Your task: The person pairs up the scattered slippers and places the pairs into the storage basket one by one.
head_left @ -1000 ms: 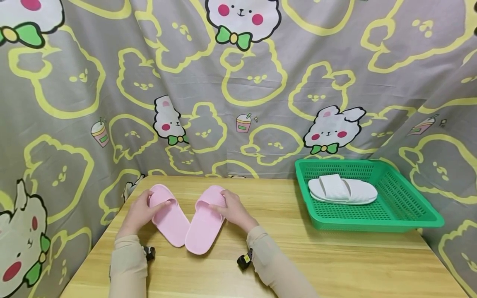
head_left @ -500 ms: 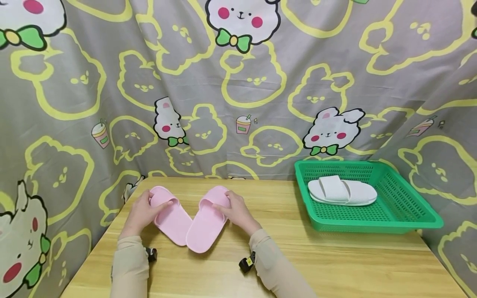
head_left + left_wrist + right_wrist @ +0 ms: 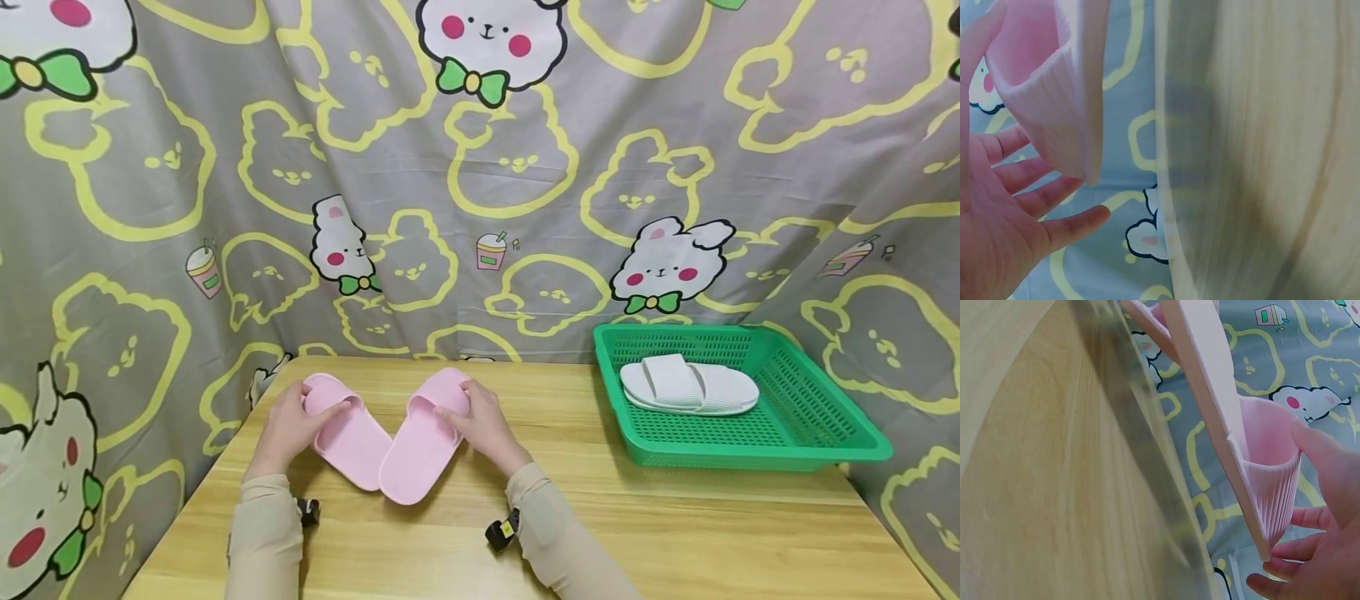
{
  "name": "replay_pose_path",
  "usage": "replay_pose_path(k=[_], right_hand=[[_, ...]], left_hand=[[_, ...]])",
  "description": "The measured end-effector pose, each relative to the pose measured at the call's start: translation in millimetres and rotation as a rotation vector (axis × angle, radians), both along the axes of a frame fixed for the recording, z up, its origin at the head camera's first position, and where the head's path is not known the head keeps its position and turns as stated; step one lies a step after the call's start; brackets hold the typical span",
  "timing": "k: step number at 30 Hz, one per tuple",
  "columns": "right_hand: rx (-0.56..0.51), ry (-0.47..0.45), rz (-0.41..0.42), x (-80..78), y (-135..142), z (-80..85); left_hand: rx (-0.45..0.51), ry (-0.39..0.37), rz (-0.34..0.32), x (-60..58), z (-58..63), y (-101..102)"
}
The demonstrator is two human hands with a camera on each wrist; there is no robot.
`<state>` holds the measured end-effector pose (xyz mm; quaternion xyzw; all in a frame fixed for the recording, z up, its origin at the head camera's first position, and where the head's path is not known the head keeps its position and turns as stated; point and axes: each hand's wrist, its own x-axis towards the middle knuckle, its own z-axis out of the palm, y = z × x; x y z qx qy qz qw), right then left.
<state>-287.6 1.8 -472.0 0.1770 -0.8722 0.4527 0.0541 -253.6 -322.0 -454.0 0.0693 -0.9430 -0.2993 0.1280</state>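
Drawing the right slipper (image 3: 420,462) rightward, my right hand (image 3: 487,421) has slightly widened the gap between the toe ends, so I judge the pair is being handled, not settled. My left hand (image 3: 292,427) pinches the left slipper (image 3: 351,454) likewise, thumb inside the strap, fingers partly curled. Both slippers lie between my hands, heels together, toes apart, above the bench (image 3: 585,533).

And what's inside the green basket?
White slippers lie in the green basket, toward its left side, with two straps showing. The basket floor right under them is covered, so that part can't be seen.
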Motion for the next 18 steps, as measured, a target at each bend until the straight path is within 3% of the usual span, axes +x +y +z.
replay_pose_path(k=[18], right_hand=[[-0.054,0.074,-0.103,-4.1,11.2,5.6]], left_hand=[[0.007,0.084,0.034,-3.8,-6.0,11.7]])
